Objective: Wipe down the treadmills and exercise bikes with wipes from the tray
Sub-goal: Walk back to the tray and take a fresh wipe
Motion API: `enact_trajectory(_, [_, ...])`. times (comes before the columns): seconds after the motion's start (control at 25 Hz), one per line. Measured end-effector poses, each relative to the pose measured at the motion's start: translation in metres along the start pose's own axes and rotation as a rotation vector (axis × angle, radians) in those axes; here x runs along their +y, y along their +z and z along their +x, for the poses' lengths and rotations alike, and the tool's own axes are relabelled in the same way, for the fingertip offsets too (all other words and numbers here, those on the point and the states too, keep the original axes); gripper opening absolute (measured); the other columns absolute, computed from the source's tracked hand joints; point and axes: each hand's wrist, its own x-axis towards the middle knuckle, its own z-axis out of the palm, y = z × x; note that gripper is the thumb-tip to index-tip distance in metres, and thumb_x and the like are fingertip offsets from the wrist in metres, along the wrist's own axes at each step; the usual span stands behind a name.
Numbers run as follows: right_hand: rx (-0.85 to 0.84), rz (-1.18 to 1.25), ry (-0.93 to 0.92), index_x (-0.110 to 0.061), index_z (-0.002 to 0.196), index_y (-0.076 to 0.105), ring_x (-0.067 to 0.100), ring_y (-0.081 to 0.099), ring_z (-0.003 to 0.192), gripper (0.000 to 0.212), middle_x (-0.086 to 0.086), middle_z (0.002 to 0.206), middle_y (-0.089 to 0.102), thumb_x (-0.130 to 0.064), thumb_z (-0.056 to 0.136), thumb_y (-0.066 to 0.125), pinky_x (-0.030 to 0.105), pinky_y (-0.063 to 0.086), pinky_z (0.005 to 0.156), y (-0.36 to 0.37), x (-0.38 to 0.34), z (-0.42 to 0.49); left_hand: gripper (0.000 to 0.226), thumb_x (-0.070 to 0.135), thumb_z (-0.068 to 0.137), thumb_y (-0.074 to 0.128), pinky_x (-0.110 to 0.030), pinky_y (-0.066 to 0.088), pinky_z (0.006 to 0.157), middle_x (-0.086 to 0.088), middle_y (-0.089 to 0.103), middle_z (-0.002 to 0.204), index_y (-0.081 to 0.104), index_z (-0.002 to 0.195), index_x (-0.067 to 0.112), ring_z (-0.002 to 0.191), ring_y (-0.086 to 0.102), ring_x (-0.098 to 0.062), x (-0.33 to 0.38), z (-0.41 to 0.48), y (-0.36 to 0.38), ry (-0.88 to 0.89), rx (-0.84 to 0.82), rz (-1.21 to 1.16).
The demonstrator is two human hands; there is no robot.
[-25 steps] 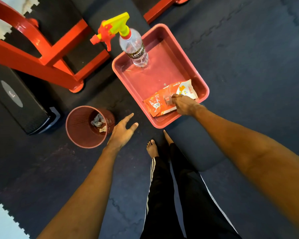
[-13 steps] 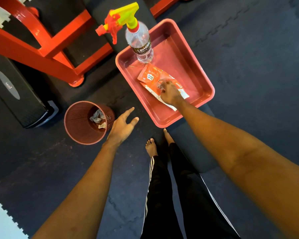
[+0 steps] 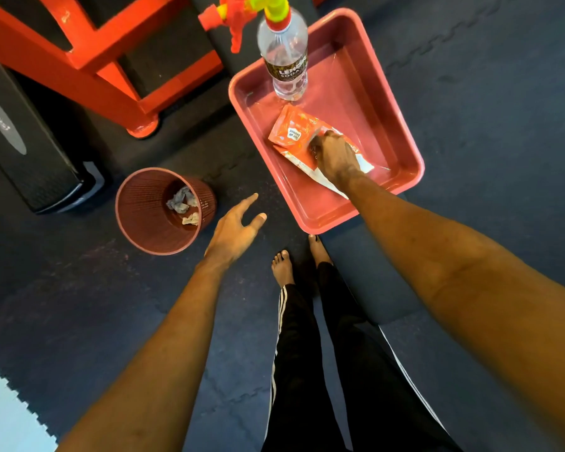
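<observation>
- Right hand [image 3: 335, 154] pinches at the opening of the wipes pack [image 3: 289, 135], inside the tray [image 3: 349, 102].
- Left hand [image 3: 235, 226] spread, holding nothing.
- Advised: brace it with the idle hand and draw one wipe out cleanly.

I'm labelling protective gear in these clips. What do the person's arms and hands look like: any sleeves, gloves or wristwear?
No sleeves show: left forearm and right forearm are bare to the frame edge. The left hand and right hand wear no gloves; neither wrist carries a watch or band. Any ring is too small to tell.
</observation>
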Motion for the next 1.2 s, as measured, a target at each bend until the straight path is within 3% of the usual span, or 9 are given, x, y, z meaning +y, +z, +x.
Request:
enact_trajectory(0.2, [-0.069,0.099,0.085,-0.010,0.100,0.073,0.027,0.067,0.096,0.025,0.009,0.107,0.070,-0.004,0.085,0.054,0.033,0.053,0.080,-0.010,-0.001,0.000,0.056,0.040,0.099,0.060,-0.036,0.030,0.116,0.000,0.038,0.160,0.040,0.152,0.039,0.146,0.035,-0.019,-0.001,0.001,-0.006,-0.005,0.009,-0.011])
enact_trajectory(0.36, [-0.039,0.173,0.040,-0.008,0.089,0.066,0.026,0.067,0.082,0.011,0.008,0.096,0.068,-0.013,0.080,0.061,0.036,0.056,0.072,-0.008,-0.001,-0.007,0.056,0.041,0.100,0.060,-0.037,0.030,0.116,0.000,0.037,0.160,0.039,0.152,0.040,0.147,0.035,-0.020,0.002,0.001,-0.004,-0.004,0.002,0.000])
enact_trajectory(0.44, [-0.020,0.243,0.060,-0.008,0.078,0.058,0.022,0.058,0.068,0.008,0.005,0.082,0.063,-0.014,0.076,0.062,0.031,0.049,0.061,-0.010,-0.001,-0.012,0.056,0.041,0.100,0.059,-0.037,0.030,0.116,0.001,0.036,0.161,0.039,0.152,0.040,0.147,0.034,-0.020,0.003,0.000,-0.003,-0.009,-0.001,0.008])
enact_trajectory(0.6, [-0.017,0.399,0.155,-0.020,0.094,0.057,0.009,0.056,0.070,0.018,-0.007,0.084,0.064,-0.008,0.080,0.060,0.007,0.040,0.056,-0.023,0.007,-0.025,0.056,0.041,0.100,0.060,-0.040,0.031,0.116,0.001,0.035,0.161,0.039,0.152,0.041,0.147,0.034,-0.020,0.001,-0.002,-0.001,-0.009,-0.006,-0.022])
enact_trajectory(0.72, [0.013,0.463,0.207,-0.019,0.107,0.070,0.010,0.063,0.084,0.024,-0.005,0.099,0.071,-0.013,0.088,0.055,0.022,0.049,0.070,-0.030,0.011,-0.034,0.056,0.041,0.099,0.060,-0.040,0.032,0.116,0.002,0.035,0.162,0.039,0.152,0.042,0.147,0.034,-0.020,-0.001,-0.005,-0.001,-0.012,0.002,-0.031])
enact_trajectory(0.88, [0.023,0.464,0.331,0.004,0.095,0.068,0.025,0.067,0.075,0.036,0.018,0.093,0.072,-0.020,0.095,0.041,0.044,0.056,0.069,-0.035,0.014,-0.039,0.056,0.042,0.099,0.060,-0.042,0.033,0.116,0.001,0.035,0.161,0.039,0.151,0.043,0.147,0.035,-0.021,-0.002,-0.012,-0.002,-0.012,0.009,-0.029])
enact_trajectory(0.96, [-0.035,0.525,0.376,-0.001,0.095,0.064,0.023,0.070,0.075,0.035,0.016,0.094,0.071,-0.029,0.098,0.046,0.045,0.060,0.072,-0.038,0.017,-0.042,0.056,0.042,0.099,0.060,-0.040,0.033,0.115,0.001,0.036,0.161,0.039,0.151,0.044,0.146,0.035,-0.021,-0.002,-0.016,-0.002,-0.008,0.022,-0.039])
enact_trajectory(1.04, [-0.093,0.519,0.353,-0.016,0.098,0.058,0.021,0.070,0.081,0.018,0.006,0.099,0.069,-0.033,0.094,0.063,0.039,0.060,0.070,-0.043,0.020,-0.049,0.056,0.041,0.099,0.061,-0.038,0.032,0.114,0.001,0.038,0.159,0.040,0.150,0.044,0.146,0.036,-0.020,-0.002,-0.022,-0.002,-0.004,0.042,-0.049])
enact_trajectory(1.2, [-0.115,0.474,0.334,-0.012,0.121,0.056,0.026,0.068,0.095,0.040,0.007,0.110,0.067,-0.021,0.087,0.075,0.033,0.055,0.070,-0.056,0.020,-0.071,0.057,0.041,0.098,0.063,-0.040,0.032,0.117,0.001,0.039,0.159,0.041,0.150,0.042,0.146,0.036,-0.020,-0.009,-0.041,-0.010,0.019,0.067,-0.078])
